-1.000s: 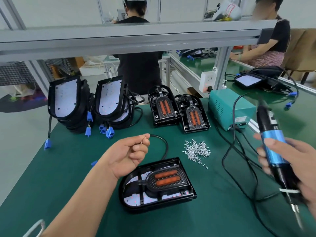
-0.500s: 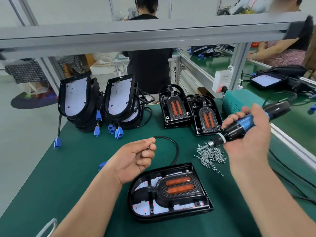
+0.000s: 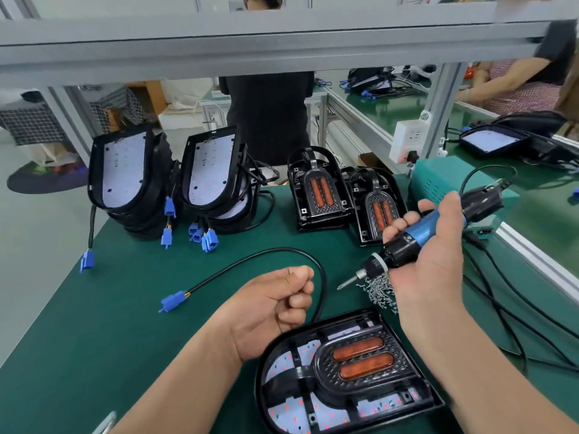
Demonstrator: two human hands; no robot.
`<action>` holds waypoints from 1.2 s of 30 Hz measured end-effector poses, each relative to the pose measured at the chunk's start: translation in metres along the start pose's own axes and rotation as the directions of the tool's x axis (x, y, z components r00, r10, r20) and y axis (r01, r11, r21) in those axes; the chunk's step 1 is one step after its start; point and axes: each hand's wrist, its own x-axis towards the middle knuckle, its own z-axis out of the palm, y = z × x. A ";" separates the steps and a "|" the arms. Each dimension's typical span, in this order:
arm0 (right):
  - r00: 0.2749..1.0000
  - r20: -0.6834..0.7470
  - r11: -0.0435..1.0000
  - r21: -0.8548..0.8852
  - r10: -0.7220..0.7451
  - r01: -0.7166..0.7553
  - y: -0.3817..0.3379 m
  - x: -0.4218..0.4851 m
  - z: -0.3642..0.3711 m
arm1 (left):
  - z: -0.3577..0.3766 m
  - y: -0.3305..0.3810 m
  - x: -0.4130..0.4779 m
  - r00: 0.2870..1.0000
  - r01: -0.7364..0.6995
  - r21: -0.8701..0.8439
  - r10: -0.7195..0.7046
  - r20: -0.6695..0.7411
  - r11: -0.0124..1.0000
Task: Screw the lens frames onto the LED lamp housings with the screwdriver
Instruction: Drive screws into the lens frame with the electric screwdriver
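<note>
The lamp housing (image 3: 259,380) lies flat on the green table (image 3: 94,339) close in front of the person, open side up. Its rounded end points left and its straight end right, so its long axis runs across the view. The lens frame (image 3: 326,358) sits inside it, toward its right half, with two orange strips lying along the same left-to-right line.

Just beyond the housing's left part, the left hand (image 3: 275,308) hovers curled into a fist, the thumb pressed against the forefinger. Beyond the housing's far right corner and above the table, the right hand (image 3: 432,255) grips the screwdriver (image 3: 416,236), fingers wrapped round its blue and black barrel. The tool's long axis slants from its black cable end, up and to the right, down to the metal tip at lower left. The tip points toward the table and the left hand, hanging over the edge of the heap of screws (image 3: 380,292) that lies just past the housing's far edge.

A black cable (image 3: 266,255) arcs from the housing's far edge round behind the left hand to a blue plug (image 3: 172,301) on the table to the housing's left. Farther beyond the housing lie two lamps with frames fitted (image 3: 319,195), and to their left two stacks of housings (image 3: 125,180) stand on edge.
</note>
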 end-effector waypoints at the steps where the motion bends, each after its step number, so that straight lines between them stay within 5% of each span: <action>1: 1.000 0.003 1.000 -0.013 -0.003 0.003 0.001 0.000 0.000 | 0.001 0.000 0.000 1.000 -0.005 0.007 0.005 -0.004 1.000; 7: 0.999 0.037 0.993 -0.112 -0.018 0.023 0.003 -0.004 0.002 | 0.003 0.000 -0.002 1.000 -0.005 0.014 0.005 -0.015 1.000; 21: 0.997 0.077 0.984 0.176 0.003 -0.017 -0.006 -0.006 0.005 | 0.003 0.001 -0.003 0.999 -0.007 0.131 0.002 0.044 0.991; 36: 0.981 0.191 0.984 0.177 -0.019 -0.015 0.003 -0.010 0.006 | 0.008 0.001 -0.003 0.999 -0.025 0.201 0.018 0.039 0.979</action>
